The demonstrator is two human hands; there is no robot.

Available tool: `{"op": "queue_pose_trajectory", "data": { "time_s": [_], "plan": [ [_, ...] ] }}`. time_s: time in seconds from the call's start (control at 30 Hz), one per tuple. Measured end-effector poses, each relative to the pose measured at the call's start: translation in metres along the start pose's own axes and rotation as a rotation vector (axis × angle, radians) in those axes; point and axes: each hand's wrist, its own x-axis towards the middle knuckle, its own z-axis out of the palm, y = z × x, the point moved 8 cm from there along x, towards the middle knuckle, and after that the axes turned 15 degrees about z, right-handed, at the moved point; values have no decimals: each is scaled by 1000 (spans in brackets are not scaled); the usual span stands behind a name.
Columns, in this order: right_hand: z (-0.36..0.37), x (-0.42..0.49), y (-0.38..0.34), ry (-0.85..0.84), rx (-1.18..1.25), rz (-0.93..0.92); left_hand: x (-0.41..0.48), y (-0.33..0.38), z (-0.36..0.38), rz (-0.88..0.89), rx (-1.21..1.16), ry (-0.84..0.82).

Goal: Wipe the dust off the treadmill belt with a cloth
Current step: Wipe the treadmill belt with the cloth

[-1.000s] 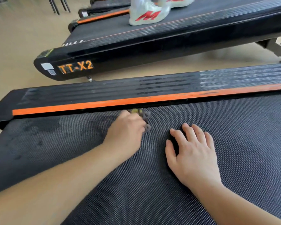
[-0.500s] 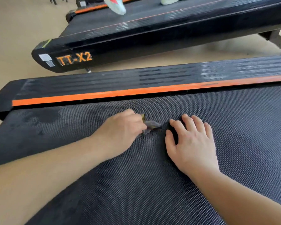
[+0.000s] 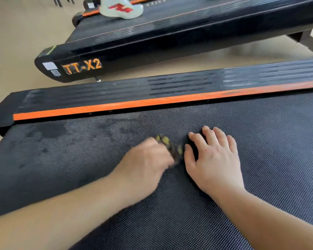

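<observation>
The black textured treadmill belt (image 3: 260, 141) fills the lower view, with darker damp patches toward its left end. My left hand (image 3: 145, 159) is closed around a small dark cloth (image 3: 170, 147) with yellow-green patches, pressed onto the belt; most of the cloth is hidden under the fingers, and the hand is blurred. My right hand (image 3: 213, 157) lies flat on the belt just right of the cloth, fingers spread, holding nothing.
An orange-striped black side rail (image 3: 152, 94) borders the belt's far edge. Beyond a strip of tan floor stands a second treadmill marked TT-X2 (image 3: 81, 66), with a person's white and red shoe (image 3: 120, 8) on its belt.
My left hand has dragged the cloth from beside the orange rail toward me and rightward across the belt, ending up against my right hand. The right hand has stayed planted.
</observation>
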Motion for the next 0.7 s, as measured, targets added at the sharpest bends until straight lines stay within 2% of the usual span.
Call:
{"op": "queue_pose_trajectory", "data": {
  "time_s": [0.07, 0.1, 0.2, 0.27, 0.37, 0.43, 0.5, 0.6, 0.67, 0.7],
  "plan": [
    [0, 1, 1, 3, -2, 1, -7, 14, 3, 144, -74, -116],
    [0, 1, 0, 1, -5, 0, -10, -4, -1, 146, -22, -139],
    [1, 0, 0, -8, -15, -1, -12, -70, -30, -105, 137, 7],
    [-1, 0, 0, 3, -5, -3, -9, -62, -24, -205, 144, 53],
    [-1, -1, -1, 13, 0, -8, -3, -15, -4, -54, -20, -86],
    [-1, 0, -1, 13, 1, -6, -4, -16, -9, -18, -114, -130],
    [-2, -1, -1, 11, -1, -8, -10, -25, -17, -56, -127, -177],
    [-2, -1, -1, -2, -4, -2, -24, -25, -1, 48, -33, -349],
    [-1, 0, 0, -2, -5, -2, -24, -32, -2, 167, 59, -291],
    [-1, 1, 1, 2, 2, 1, -17, -44, -5, 152, 98, -229]
  ]
}}
